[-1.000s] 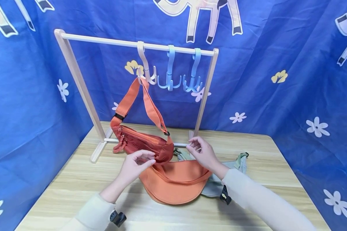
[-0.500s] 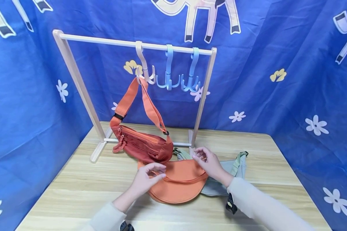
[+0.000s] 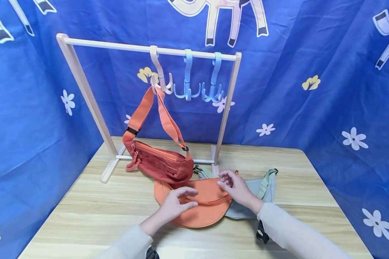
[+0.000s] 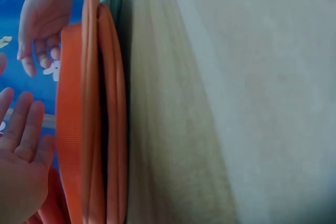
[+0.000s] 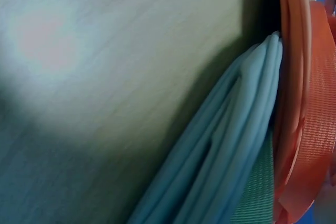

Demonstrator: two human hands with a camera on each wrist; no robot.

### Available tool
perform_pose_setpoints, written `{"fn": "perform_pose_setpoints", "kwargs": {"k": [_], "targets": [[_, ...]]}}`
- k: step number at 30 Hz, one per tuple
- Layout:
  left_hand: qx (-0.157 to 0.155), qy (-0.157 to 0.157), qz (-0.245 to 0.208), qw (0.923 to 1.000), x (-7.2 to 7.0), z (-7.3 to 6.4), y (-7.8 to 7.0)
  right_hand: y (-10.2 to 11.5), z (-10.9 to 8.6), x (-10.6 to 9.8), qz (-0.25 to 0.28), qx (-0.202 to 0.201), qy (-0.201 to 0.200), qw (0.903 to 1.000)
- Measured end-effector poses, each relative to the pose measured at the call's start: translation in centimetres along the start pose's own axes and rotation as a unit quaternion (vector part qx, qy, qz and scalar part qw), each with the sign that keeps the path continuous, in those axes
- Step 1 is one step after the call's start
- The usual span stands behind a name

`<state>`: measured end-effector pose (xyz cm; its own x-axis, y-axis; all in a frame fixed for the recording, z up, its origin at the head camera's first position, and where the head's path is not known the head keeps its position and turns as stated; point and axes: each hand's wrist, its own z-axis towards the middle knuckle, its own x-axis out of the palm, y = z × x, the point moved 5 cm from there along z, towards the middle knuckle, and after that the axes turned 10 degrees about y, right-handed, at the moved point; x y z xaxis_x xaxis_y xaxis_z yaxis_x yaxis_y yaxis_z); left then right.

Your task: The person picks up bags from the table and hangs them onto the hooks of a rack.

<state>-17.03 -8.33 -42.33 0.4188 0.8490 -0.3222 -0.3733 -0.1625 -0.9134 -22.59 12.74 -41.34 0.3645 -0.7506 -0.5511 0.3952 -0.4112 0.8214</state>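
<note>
An orange bag (image 3: 199,217) with a rounded bottom lies flat on the table, its strap (image 3: 210,202) across it. My left hand (image 3: 173,207) hovers over its left part, fingers and thumb loosely apart and holding nothing. Over its upper right edge is my right hand (image 3: 236,189), fingers relaxed and bent a little. Whether either hand touches the bag is hard to tell. In the left wrist view, the left palm (image 4: 23,161) stands beside the orange strap (image 4: 69,129). A grey-green bag (image 3: 241,212) lies partly beneath the orange one; the right wrist view shows its layered edge (image 5: 226,119).
A red waist bag (image 3: 162,163) hangs by its orange strap from a white hook (image 3: 160,77) on a wooden rack (image 3: 84,81). Two blue hooks (image 3: 187,81) hang to the right. A blue curtain (image 3: 278,90) encloses the wooden table (image 3: 94,212).
The left hand has moved from beside the red waist bag rightward and down, over the orange bag. The right hand has come down toward the orange bag's upper right edge.
</note>
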Motion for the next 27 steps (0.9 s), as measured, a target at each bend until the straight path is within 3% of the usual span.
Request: {"fn": "perform_pose_setpoints", "kwargs": {"k": [4,12,20,27], "targets": [[0.014,0.023,0.01,0.9996,0.2,0.6,1.0,-1.1,-0.1,0.4,0.012,-0.014,0.026,0.9995],[0.017,0.043,0.05,0.9977,0.0,1.6,5.2,-4.9,0.3,1.4,0.021,-0.028,0.075,0.9966],[0.008,0.059,0.056,0.9966,-0.6,2.0,6.0,-5.2,0.2,1.5,0.011,-0.054,0.12,0.9912],[0.007,0.068,0.059,0.9959,-0.7,2.2,6.2,-5.6,0.2,1.8,0.0,-0.042,0.152,0.9874]]}}
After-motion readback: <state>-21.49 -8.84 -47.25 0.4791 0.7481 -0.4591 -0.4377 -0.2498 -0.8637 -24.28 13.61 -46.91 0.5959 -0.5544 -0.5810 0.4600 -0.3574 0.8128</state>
